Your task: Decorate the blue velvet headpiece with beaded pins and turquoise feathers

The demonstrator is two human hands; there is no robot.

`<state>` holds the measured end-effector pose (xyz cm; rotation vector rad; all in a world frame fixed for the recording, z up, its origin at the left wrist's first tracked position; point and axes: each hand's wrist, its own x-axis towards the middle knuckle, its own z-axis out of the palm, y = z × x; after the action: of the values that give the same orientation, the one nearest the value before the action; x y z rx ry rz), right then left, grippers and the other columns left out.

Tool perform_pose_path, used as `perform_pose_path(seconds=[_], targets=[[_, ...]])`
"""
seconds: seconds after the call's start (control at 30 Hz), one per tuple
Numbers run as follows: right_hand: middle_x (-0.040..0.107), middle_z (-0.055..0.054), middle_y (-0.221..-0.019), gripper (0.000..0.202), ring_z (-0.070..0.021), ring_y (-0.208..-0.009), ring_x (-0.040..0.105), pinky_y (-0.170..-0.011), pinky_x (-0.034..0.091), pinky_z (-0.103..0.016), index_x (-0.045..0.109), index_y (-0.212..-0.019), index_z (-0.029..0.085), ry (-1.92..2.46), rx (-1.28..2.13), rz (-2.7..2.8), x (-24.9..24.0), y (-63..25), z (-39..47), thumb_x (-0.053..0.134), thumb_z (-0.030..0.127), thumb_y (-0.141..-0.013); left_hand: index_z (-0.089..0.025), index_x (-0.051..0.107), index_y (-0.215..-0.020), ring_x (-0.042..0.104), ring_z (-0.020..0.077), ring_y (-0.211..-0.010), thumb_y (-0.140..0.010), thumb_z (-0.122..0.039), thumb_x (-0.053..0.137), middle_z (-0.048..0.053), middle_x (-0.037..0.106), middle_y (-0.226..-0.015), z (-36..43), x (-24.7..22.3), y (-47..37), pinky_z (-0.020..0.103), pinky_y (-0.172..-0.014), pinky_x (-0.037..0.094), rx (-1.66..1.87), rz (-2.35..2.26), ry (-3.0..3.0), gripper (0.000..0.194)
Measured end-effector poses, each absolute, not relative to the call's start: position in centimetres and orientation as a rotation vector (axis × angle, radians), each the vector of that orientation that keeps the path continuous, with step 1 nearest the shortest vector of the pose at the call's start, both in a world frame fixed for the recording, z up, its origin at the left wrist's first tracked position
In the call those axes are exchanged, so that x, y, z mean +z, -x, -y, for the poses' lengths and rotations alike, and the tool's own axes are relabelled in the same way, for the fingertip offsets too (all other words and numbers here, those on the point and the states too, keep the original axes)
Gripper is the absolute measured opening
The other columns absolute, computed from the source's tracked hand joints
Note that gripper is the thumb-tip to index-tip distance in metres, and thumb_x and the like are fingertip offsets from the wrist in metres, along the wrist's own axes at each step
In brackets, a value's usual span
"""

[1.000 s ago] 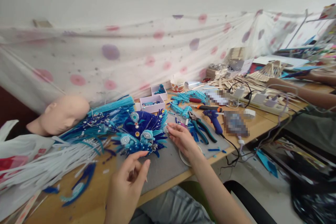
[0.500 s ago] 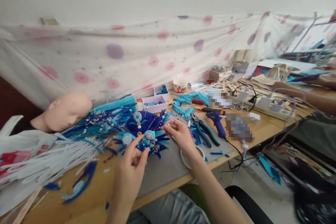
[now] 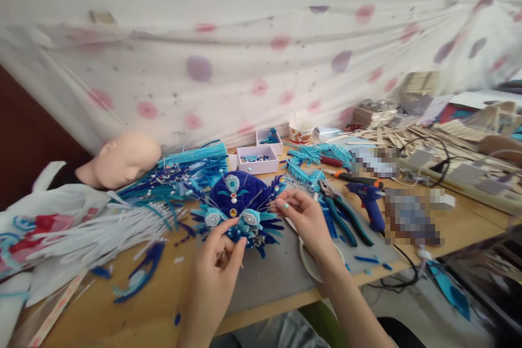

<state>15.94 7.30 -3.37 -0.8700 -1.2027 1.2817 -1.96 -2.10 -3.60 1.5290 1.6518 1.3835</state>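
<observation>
A blue beaded ornament (image 3: 238, 201), with a dark blue velvet centre, spiky petals and thin stems, stands over the grey mat (image 3: 277, 277). My left hand (image 3: 220, 266) grips its lower front edge between thumb and fingers. At its right side my right hand (image 3: 304, 217) is closed in a pinch beside the thin stems; what lies between the fingertips is too small to make out. Green-handled pliers (image 3: 346, 217) and a blue glue gun (image 3: 371, 206) lie to the right.
Left are a mannequin head (image 3: 126, 160), white strips (image 3: 110, 234) and blue bundles (image 3: 191, 166). Behind stand two small boxes (image 3: 256, 160) and a paper cup (image 3: 300, 131). A white cable coil (image 3: 305, 261) lies under my right wrist. A power strip (image 3: 468, 185) is at the right.
The view has turned left, so everything appears farther right. My left hand still holds the ornament and my right hand remains beside the stems. The other person's arms have mostly left the view.
</observation>
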Motion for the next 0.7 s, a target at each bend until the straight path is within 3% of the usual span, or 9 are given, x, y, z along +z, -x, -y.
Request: perform_pose_path(seconds=[0.13, 0.33, 0.5, 0.7], targets=[[0.074, -0.004, -0.071, 0.039, -0.0207, -0.068, 0.072, -0.065, 0.057, -0.032, 0.066, -0.076, 0.021, 0.887, 1.263, 1.25, -3.5, -15.8, -7.6, 0.085, 0.054, -0.068, -0.019, 0.063, -0.11, 0.047, 0.0114, -0.048, -0.085, -0.046, 0.068, -0.009, 0.05, -0.055, 2.3, -3.4, 4.1, 0.022, -0.051, 0.04, 1.586, -1.801, -1.349, 0.037], [0.075, -0.005, -0.073, 0.038, -0.0213, -0.07, 0.072, -0.071, 0.058, -0.035, 0.068, -0.076, 0.021, 0.922, 1.225, 1.281, -3.3, -15.2, -7.8, 0.083, 0.055, -0.069, -0.012, 0.049, -0.137, 0.053, 0.0161, -0.058, -0.07, -0.055, 0.077, -0.009, 0.048, -0.062, 0.8, -4.1, 6.7, 0.029, -0.061, 0.047, 1.53, -1.897, -1.308, 0.084], [0.074, -0.003, -0.069, 0.036, -0.0187, -0.065, 0.068, -0.061, 0.053, -0.029, 0.067, -0.074, 0.021, 0.956, 1.23, 1.277, -3.1, -15.1, -7.5, 0.089, 0.047, -0.063, -0.015, 0.068, -0.114, 0.055, 0.0201, -0.064, -0.064, -0.067, 0.076, -0.003, 0.048, -0.07, 0.2, -5.3, 6.7, 0.034, -0.061, 0.048, 1.399, -2.038, -1.473, 0.073], [0.076, -0.004, -0.069, 0.033, -0.0197, -0.065, 0.071, -0.062, 0.055, -0.03, 0.064, -0.071, 0.022, 0.947, 1.3, 1.226, -3.2, -14.9, -7.7, 0.087, 0.044, -0.066, -0.016, 0.068, -0.115, 0.06, 0.0228, -0.069, -0.066, -0.066, 0.075, 0.001, 0.058, -0.075, 0.5, -5.4, 7.0, 0.037, -0.068, 0.053, 1.3, -2.112, -1.449, 0.071]])
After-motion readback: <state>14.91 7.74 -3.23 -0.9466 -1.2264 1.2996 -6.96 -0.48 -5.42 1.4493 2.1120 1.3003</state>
